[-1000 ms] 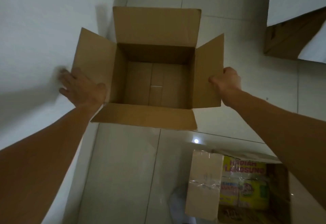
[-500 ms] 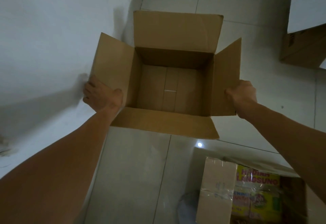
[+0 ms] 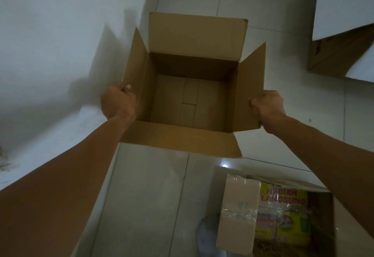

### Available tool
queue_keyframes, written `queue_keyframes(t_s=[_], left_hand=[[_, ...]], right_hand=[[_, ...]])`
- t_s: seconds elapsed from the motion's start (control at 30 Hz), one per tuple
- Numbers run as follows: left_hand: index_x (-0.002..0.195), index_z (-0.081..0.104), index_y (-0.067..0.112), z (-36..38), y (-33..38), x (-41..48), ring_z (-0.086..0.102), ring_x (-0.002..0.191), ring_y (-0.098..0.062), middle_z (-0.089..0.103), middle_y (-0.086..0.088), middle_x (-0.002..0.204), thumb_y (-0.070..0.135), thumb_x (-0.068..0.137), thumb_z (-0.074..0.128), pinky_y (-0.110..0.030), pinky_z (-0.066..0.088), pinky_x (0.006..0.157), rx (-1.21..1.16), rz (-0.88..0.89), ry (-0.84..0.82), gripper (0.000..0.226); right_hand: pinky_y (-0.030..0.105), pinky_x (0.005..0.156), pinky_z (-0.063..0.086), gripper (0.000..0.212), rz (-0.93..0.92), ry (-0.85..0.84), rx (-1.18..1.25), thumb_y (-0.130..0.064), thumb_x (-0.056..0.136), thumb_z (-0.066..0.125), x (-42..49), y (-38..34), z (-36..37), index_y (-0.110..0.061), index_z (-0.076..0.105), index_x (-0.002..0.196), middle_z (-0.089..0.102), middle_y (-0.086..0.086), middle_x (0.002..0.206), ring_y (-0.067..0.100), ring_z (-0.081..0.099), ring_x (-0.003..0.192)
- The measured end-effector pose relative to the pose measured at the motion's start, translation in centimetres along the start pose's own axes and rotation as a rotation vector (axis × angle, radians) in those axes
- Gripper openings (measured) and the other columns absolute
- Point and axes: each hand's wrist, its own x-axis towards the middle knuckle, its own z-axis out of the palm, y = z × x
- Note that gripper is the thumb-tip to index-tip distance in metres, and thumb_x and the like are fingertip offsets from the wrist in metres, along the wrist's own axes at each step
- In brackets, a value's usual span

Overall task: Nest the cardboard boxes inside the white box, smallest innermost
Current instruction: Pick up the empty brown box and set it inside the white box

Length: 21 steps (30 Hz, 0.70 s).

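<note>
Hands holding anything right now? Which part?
Yes: the open, empty cardboard box. The left hand grips the edge of its left side flap, the right hand the edge of its right side flap.

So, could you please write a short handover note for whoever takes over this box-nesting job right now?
Left hand: shut on the left side flap of the open cardboard box.
Right hand: shut on the box's right side flap.
The box is held between both hands over the tiled floor, all four flaps open, nothing inside.
The white box shows only in part at upper right, a brown face below its white flap.
A smaller taped carton sits at lower right beside yellow printed packs.
Done: nothing visibly nested.
Left: nest the cardboard boxes in the white box, smallest innermost.
</note>
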Motion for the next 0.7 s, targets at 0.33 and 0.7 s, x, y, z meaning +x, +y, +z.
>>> queue_keyframes(t_s=[0.33,0.7], left_hand=[[0.054,0.035,0.014,-5.7,6.7,-7.7,0.034,0.041,-0.012,0.036,0.0,0.049,0.013,0.083,0.054,-0.019,0.026,0.043,-0.077,0.121,-0.078,0.035],[0.052,0.032,0.01,-12.8,21.5,-26.8,0.026,0.041,-0.015,0.03,-0.003,0.046,0.012,0.082,0.053,-0.023,0.022,0.042,-0.118,0.275,0.023,0.037]], right_hand=[[0.049,0.077,0.057,0.007,-0.139,0.035,-0.033,-0.015,0.089,0.055,-3.1,1.4,-11.5,-0.008,0.056,0.087,0.067,0.019,0.097,0.035,0.066,0.084],[0.038,0.065,0.056,0.018,-0.294,0.065,-0.022,-0.01,0.087,0.054,-8.5,9.5,-34.3,0.005,0.063,0.091,0.069,0.023,0.089,0.033,0.067,0.074]])
